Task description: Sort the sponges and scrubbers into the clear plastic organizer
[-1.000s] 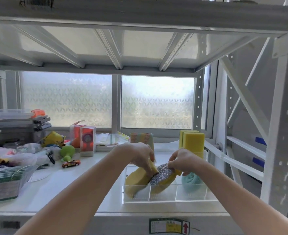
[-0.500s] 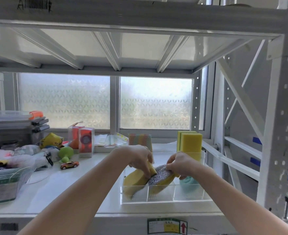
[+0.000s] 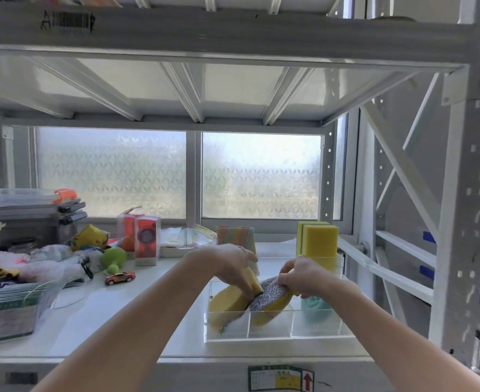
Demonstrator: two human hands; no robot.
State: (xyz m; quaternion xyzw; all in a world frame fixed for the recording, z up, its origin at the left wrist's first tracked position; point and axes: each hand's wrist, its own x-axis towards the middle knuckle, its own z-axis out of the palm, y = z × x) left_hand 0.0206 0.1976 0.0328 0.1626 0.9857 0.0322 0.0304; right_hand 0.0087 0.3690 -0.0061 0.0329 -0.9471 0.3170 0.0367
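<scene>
The clear plastic organizer (image 3: 318,333) sits on the white shelf at the front right, divided into compartments. My left hand (image 3: 233,264) grips a plain yellow sponge (image 3: 227,302) leaning tilted in the left compartment. My right hand (image 3: 304,274) holds a yellow sponge with a silver scrubber face (image 3: 268,295), tilted in the middle compartment against the first. A teal scrubber (image 3: 315,306) rests in the right compartment. Two upright yellow sponges (image 3: 319,241) and a striped pastel sponge (image 3: 234,236) stand behind the organizer.
Toys, a small toy car (image 3: 119,277) and red boxes (image 3: 145,239) clutter the shelf's left side, with a clear bin (image 3: 10,309) at the front left. The upper shelf (image 3: 233,32) hangs low overhead. A rack upright (image 3: 462,222) stands at the right.
Both hands hold the same grips on the two sponges. They have barely shifted; the view has tilted slightly.
</scene>
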